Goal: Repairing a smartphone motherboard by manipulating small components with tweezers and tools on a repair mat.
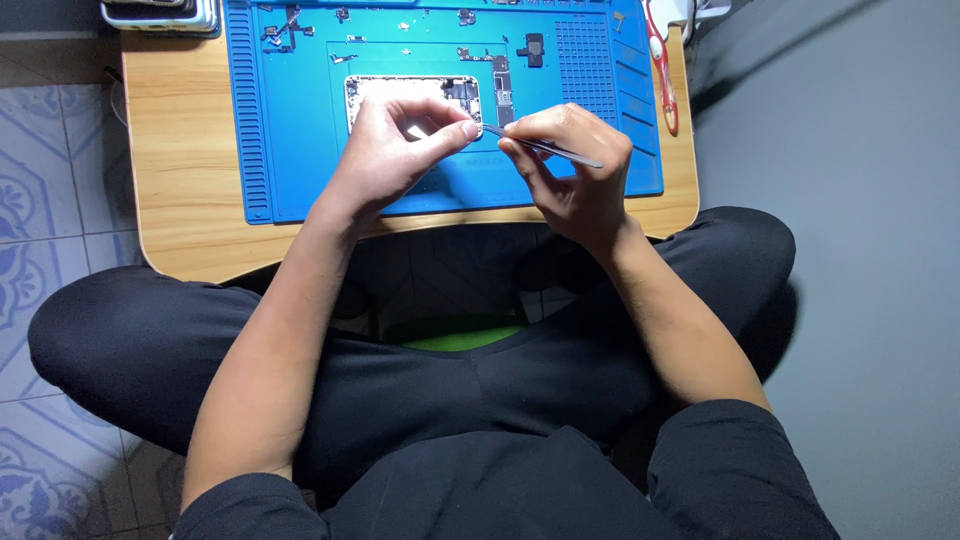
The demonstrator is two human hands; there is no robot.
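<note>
left hand pinches phone edge | right hand grips tweezers | phone likely light, fragile; hold by frame

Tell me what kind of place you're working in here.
Likely a home phone-repair spot on the floor: a low wooden table with a blue repair mat, an opened phone, loose small parts, tweezers in the right hand.

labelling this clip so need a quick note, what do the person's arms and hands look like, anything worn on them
Both forearms are bare down to the left hand and right hand. No gloves, watch, rings or bands show. Black sleeves reach only to about the elbows, matching the black top and black trousers. Fingernails are short and plain.
</note>
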